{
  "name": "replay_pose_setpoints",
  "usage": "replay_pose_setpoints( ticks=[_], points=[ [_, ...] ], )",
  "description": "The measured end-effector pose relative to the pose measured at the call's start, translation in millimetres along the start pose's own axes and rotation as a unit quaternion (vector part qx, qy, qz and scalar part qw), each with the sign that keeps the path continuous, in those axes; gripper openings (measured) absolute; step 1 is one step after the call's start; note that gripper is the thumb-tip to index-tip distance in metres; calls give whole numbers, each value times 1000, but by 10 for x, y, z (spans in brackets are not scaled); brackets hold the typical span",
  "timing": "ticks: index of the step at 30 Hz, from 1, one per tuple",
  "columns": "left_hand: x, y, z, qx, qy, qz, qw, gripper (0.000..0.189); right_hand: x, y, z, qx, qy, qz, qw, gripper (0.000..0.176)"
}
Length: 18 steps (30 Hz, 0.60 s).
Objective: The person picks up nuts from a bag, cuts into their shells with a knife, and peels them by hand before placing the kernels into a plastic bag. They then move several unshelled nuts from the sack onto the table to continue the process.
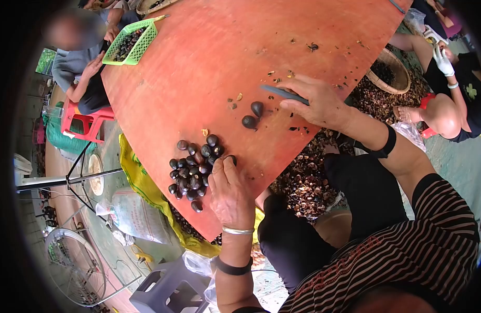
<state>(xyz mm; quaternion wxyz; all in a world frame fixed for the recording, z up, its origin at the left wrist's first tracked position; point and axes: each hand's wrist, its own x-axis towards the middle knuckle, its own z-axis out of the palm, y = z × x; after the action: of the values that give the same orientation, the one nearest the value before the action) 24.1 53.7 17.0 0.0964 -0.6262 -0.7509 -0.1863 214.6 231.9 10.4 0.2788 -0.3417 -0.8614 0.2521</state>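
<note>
My left hand [231, 201], with a silver bangle at the wrist, rests at the edge of a pile of dark, round, nut-like pieces [193, 182]. Its fingers are pinched on one dark nut [232, 159] that shows past the fingertips. My right hand [316, 101] is closed round a knife [284, 94] with a blue-grey, narrow shape pointing left over the table. Two more dark nuts [249, 122] lie between my hands. All of these are on an orange-red tabletop [198, 94].
A green basket [152, 36] of dark pieces stands at the far left, beside a seated person [78, 68]. Another person [459, 94] sits at right near a round basket [402, 78]. Shell scraps [308, 182] cover the floor. A grey stool [170, 287] stands lower left.
</note>
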Motion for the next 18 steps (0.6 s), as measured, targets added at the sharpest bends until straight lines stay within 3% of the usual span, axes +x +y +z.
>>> replay_pose_setpoints(
  ticks=[3, 7, 9, 11, 13, 15, 17, 18],
  points=[
    [16, 42, -10, 4, -74, -9, 997, 30, -40, -57, -46, 5, 23, -5, 1000, 31],
    [-53, 163, 58, -66, -30, 39, 997, 28, -129, -169, -156, -12, -5, -29, 999, 32],
    [-95, 156, 81, -252, 6, 0, 968, 29, -203, -213, -176, 6, -66, -82, 994, 33],
    [-124, 112, 63, -277, -14, -34, 960, 31, -254, -252, -149, 19, -79, -109, 991, 34],
    [-144, 63, 55, -380, -38, -101, 919, 33, -297, -314, -127, 11, -148, -154, 977, 36],
    [-201, 53, 160, -413, -19, -125, 902, 35, -313, -345, -73, 8, -169, -167, 971, 37],
    [-219, 96, 198, -518, 3, -221, 827, 33, -294, -407, -27, -10, -212, -190, 959, 38],
    [-226, 89, 209, -519, 3, -223, 825, 33, -280, -433, -6, -3, -227, -190, 955, 38]
  ],
)
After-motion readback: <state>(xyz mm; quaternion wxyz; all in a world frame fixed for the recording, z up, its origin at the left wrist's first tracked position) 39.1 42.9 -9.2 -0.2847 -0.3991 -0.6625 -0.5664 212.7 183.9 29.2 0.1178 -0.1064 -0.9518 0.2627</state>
